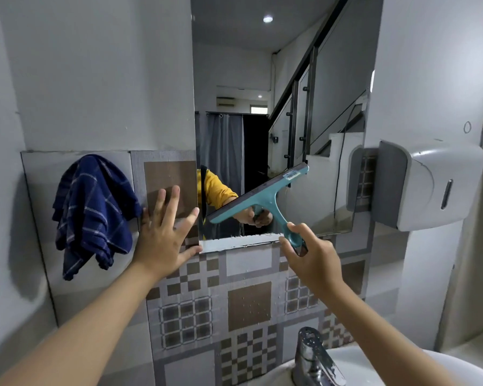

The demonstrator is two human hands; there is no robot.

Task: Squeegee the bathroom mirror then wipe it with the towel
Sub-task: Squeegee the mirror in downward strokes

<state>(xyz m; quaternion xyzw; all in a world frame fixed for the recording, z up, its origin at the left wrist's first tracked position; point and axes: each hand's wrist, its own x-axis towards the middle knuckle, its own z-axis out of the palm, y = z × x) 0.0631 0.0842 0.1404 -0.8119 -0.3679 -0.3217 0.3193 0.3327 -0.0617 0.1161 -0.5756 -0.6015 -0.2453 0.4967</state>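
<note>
Right hand (314,260): gripping the squeegee (258,195) by the low end of its handle; fingers (297,228) closed around the handle, thumb on the near side, handle tip poking out under the palm.
Squeegee: teal, T-shaped, blade bar tilted, right end high and left end low; bar sits against the lower part of the mirror (262,79), well above the fingers, handle running down-right into the grip.
Blade: dark rubber strip along the upper edge of the bar; small label near the high end, unreadable.
Left hand (165,232): flat and spread on the tiled wall (248,302) at the mirror's lower left corner; fingers apart, holding nothing; thumb tip on the mirror's bottom edge, index tip at its left edge.
Towel (92,215): dark blue with pale check lines, hanging bunched on the wall left of the left hand; little finger just beside it, contact not clear.
Mirror: upright panel, reflects the squeegee, a hand and a yellow sleeve; whitish strip along the bottom edge.
Dispenser (430,185): white and grey, mounted right of the mirror.
Tap (315,358): chrome, bottom centre, on the white sink (402,369).
</note>
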